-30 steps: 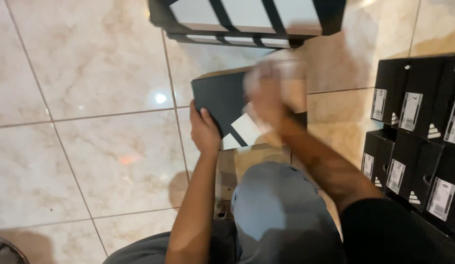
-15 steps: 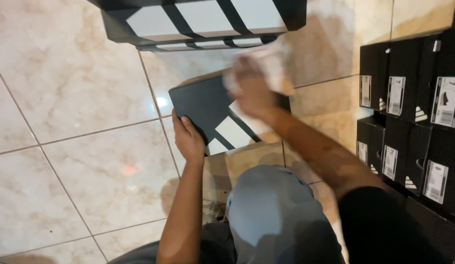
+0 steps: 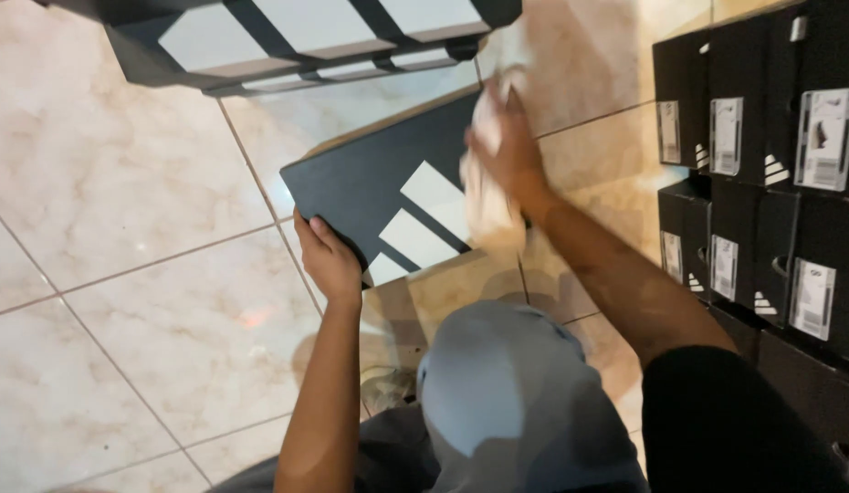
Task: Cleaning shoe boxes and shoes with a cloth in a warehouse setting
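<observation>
The left hand [image 3: 329, 260] curls around the near corner of a dark box lid [image 3: 370, 187] with white stripes, thumb on top, holding it up at a tilt. The right hand [image 3: 508, 146] is closed on a crumpled white cloth [image 3: 484, 196], pressing it on the lid's far side. Both arms reach forward. Black boxes [image 3: 762, 183] are stacked right of the right hand.

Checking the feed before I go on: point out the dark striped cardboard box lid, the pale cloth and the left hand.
Dark cardboard box lid with white stripes [image 3: 365, 187], head view: bare dark top face.
Pale crumpled cloth [image 3: 484, 196], head view: lower folds under the right hand.
Left hand [image 3: 329, 260], head view: back of hand at lid's near edge.
</observation>
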